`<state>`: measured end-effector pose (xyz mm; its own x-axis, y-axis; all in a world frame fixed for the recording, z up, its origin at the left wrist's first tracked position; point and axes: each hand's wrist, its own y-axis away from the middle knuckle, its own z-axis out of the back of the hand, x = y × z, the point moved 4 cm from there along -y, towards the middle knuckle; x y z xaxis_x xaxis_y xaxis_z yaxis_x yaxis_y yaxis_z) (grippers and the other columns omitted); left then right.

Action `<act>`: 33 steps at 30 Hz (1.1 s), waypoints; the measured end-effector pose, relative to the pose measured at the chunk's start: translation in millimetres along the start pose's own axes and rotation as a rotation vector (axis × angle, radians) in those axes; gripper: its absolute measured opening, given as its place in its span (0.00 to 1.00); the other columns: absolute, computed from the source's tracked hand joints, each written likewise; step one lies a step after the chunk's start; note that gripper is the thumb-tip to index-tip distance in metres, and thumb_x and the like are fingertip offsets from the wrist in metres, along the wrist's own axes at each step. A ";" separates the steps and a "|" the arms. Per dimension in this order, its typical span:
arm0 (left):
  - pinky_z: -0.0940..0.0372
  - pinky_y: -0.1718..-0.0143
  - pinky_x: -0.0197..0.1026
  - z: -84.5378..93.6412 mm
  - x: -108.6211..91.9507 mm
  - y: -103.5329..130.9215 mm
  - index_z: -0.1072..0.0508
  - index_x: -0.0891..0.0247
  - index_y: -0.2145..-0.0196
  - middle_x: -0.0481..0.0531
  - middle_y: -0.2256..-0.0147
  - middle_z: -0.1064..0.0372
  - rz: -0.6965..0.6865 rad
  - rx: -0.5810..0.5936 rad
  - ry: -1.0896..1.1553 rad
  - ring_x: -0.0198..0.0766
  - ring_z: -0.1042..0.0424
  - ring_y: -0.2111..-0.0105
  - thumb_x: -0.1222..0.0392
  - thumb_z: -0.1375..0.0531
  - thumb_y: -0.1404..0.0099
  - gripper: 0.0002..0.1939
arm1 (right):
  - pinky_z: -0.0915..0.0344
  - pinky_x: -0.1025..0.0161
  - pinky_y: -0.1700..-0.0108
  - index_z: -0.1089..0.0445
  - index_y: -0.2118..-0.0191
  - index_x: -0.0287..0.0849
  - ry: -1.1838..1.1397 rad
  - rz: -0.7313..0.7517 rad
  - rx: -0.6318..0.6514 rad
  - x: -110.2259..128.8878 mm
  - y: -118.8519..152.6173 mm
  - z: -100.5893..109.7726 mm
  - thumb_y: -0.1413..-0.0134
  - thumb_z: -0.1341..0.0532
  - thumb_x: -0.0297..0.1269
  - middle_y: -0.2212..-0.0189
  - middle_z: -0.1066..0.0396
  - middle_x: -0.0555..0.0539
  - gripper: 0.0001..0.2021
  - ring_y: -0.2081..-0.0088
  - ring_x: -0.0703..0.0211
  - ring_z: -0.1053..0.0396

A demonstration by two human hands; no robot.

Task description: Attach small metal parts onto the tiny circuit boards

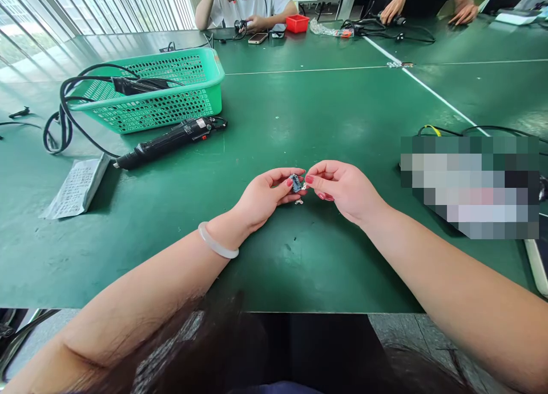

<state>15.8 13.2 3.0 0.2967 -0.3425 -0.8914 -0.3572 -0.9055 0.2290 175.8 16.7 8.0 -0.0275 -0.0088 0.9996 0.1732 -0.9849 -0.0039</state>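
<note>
My left hand (266,194) pinches a small blue-grey part (296,183) between thumb and fingers, just above the table. Facing it, my right hand (340,188) has its thumb and index finger pinched at the part's right side, where a tiny silvery piece (304,186) shows between the fingertips. A second small silvery piece (298,201) appears just under my left fingertips; whether it hangs from the part or lies on the table I cannot tell. The exact kind of these pieces is too small to make out.
A black electric screwdriver (171,143) lies before a green plastic basket (216,77) holding a black cable. Left of them is a folded paper (77,188) with writing. A blurred-out object (471,185) sits at right. Two people work across the green table (325,114), near a red box (297,23).
</note>
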 end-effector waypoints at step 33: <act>0.29 0.48 0.49 0.1 2.4 0.5 0.17 0.60 0.55 0.50 0.62 0.18 -0.049 0.068 -0.010 0.35 0.21 0.63 0.68 0.31 0.41 0.16 | 0.35 0.59 0.68 0.27 0.75 0.45 0.022 -0.003 -0.130 6.9 7.0 -7.4 0.66 0.22 0.52 0.78 0.28 0.52 0.19 0.75 0.63 0.33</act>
<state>16.3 12.0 0.9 0.3070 -0.2953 -0.9047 -0.4021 -0.9019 0.1579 169.5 8.4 14.6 -0.0499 -0.0082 0.9987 0.0437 -0.9990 -0.0061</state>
